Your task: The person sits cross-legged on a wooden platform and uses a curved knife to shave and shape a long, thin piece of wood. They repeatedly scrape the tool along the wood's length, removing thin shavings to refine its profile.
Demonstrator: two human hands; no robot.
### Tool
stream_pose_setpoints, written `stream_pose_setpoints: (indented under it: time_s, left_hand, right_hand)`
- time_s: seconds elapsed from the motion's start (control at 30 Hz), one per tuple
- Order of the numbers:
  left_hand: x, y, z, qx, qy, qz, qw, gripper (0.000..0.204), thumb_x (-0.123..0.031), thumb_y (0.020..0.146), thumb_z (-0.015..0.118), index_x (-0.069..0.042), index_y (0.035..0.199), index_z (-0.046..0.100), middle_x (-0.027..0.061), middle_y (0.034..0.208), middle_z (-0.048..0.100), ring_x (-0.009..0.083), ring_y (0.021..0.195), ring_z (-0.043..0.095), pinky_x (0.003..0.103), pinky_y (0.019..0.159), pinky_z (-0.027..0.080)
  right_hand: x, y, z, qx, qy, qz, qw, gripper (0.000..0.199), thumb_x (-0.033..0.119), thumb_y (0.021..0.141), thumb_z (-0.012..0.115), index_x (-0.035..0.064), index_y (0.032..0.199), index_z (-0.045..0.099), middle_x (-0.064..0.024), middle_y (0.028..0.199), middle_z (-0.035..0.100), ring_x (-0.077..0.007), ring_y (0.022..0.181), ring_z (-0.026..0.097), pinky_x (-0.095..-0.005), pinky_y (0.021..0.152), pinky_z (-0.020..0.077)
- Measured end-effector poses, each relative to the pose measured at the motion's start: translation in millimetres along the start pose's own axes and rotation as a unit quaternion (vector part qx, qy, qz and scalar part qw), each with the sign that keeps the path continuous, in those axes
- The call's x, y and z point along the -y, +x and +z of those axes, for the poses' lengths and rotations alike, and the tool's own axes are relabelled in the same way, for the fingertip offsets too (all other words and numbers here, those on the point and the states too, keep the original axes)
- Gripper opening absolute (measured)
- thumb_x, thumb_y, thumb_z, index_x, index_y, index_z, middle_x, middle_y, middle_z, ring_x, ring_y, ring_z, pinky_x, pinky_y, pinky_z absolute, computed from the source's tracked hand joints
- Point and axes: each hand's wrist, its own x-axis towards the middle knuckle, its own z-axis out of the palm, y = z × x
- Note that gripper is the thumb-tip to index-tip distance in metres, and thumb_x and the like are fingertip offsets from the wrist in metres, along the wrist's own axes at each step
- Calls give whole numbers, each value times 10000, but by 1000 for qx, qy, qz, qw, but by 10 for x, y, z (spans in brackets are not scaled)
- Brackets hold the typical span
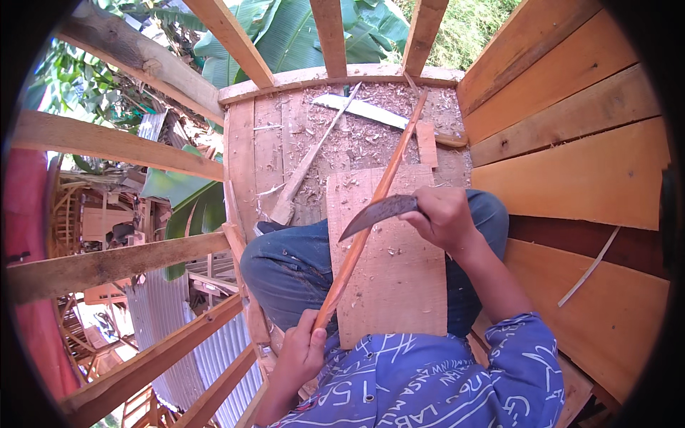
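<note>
My left hand (302, 351) is closed round the near end of a long, slim orange-brown wooden stick (351, 265), which slants away from me to the right. In my right hand (441, 220) is a knife with a dark curved blade (378, 212). The blade lies across the middle of the stick, its tip pointing left; whether the edge touches the wood I cannot tell. Under both, a flat wooden board (399, 292) rests over my lap, dotted with small shavings. The knife's handle is mostly hidden in my fist.
Shavings cover the plank floor (267, 146) ahead. A machete (367, 108), a pale tapered stick (308, 164) and a small wood piece (427, 145) lie there. Wooden rails (121, 267) stand to my left, with a drop beyond; a plank wall (571, 167) is at right.
</note>
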Motion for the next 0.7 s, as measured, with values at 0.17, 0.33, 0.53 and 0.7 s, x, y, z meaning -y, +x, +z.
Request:
stream_pose_setpoints:
  time_s: [0.17, 0.33, 0.53, 0.7]
  left_hand:
    - [185, -155, -8, 12, -22, -47, 999, 456, -462, 983, 377, -21, 949, 489, 14, 698, 443, 94, 597, 410, 259, 529, 335]
    - [280, -149, 7, 7, -25, -36, 999, 336, -323, 967, 429, -1, 1010, 515, 94, 582, 477, 215, 523, 511, 347, 518, 386]
    - [243, -181, -18, -15, 25, -5, 1000, 314, -308, 957, 451, -8, 1021, 518, 136, 615, 505, 293, 545, 544, 377, 532, 410]
    - [270, -208, 32, -81, 70, 25, 994, 305, -303, 927, 508, -13, 1021, 520, 180, 656, 546, 377, 608, 588, 416, 552, 430]
  right_hand:
    - [-179, 98, -206, -79, 29, 153, 985, 393, 301, 881, 646, 18, 644, 510, -152, 551, 475, -312, 471, 497, -368, 449, 380]
    - [26, -23, -122, 17, 17, 4, 1000, 413, 311, 835, 690, 41, 610, 472, -133, 541, 463, -319, 478, 504, -373, 445, 385]
    - [-46, -57, -100, -1, 20, 151, 988, 394, 317, 859, 661, 40, 634, 495, -125, 546, 477, -304, 476, 518, -365, 450, 394]
    - [35, 46, -204, -33, 32, 152, 987, 400, 311, 866, 657, 31, 634, 490, -135, 551, 486, -319, 473, 509, -371, 446, 382]
